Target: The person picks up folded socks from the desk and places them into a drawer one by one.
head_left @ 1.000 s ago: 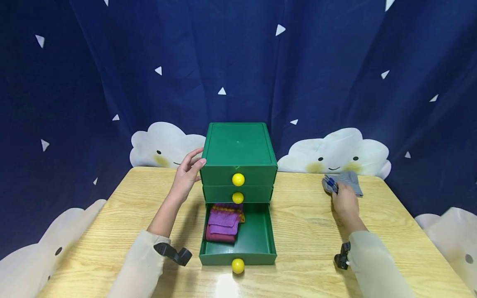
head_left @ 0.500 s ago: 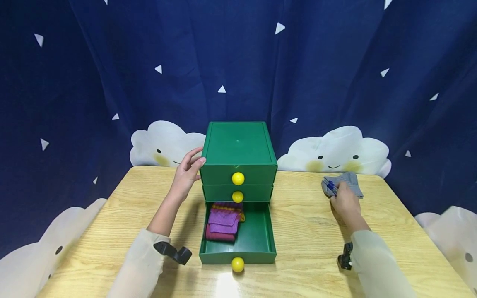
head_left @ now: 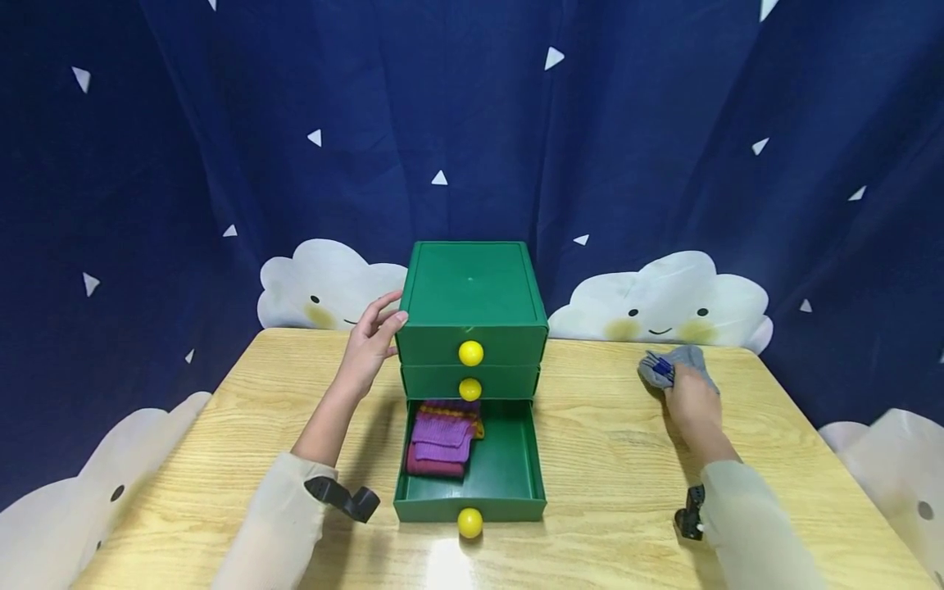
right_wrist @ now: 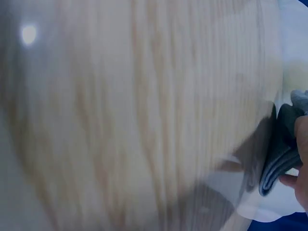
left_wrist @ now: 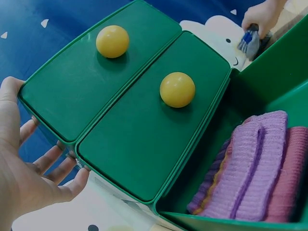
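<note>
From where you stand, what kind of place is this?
Probably a staged recording corner, not a lived-in room: a dark blue curtain with cloud cut-outs hangs behind a wooden table bearing a small green drawer unit.

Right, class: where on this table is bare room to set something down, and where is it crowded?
Bare wood lies between the green drawer unit and the right hand on the grey sock, and left of the left hand. The open bottom drawer crowds the front middle.
</note>
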{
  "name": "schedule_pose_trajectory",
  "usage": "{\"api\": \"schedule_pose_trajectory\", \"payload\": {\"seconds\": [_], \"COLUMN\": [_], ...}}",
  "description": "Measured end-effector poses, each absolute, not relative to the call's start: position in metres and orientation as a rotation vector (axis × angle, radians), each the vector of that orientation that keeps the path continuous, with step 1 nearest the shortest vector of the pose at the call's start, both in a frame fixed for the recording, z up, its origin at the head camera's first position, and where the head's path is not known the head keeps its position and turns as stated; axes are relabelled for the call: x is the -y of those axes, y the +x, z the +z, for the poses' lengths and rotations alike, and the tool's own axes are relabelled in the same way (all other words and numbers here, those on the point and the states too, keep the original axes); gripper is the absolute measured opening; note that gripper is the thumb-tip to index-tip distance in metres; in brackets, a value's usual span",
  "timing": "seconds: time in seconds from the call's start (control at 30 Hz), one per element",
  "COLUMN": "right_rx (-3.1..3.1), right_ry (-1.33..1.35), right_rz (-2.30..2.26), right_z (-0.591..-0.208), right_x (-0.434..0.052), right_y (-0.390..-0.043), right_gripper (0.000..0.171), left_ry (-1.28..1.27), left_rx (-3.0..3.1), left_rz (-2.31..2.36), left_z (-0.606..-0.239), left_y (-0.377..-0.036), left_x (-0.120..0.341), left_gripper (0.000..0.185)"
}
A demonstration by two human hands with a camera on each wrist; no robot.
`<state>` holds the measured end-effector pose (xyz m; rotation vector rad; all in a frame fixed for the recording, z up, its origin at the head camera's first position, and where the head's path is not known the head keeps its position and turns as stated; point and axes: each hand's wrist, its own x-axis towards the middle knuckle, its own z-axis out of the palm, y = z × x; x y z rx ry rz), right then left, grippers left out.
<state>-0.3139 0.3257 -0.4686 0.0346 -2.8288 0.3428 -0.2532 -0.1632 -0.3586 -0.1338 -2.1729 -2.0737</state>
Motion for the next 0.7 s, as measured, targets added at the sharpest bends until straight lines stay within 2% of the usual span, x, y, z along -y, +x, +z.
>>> {"api": "schedule_pose_trajectory", "payload": {"seconds": [0.23,0.7], "right_rx": [2.753,2.665], "right_ry": [0.075,0.200], "right_rz": [0.404,0.344], "right_z": [-0.457,-0.440], "right_x": [-0.333,-0.334], "right_y": [-0.305,-0.287], "right_gripper": [0.042,0.042], "left_ry": [-0.129,-0.133], "left_rx": [2.169,2.171], "left_rz": [-2.074,-2.077], "left_z": [-0.357,-0.357], "left_y": [-0.254,-0.253], "left_x": [0.164,0.163], "left_gripper": [0.049,0.050]}}
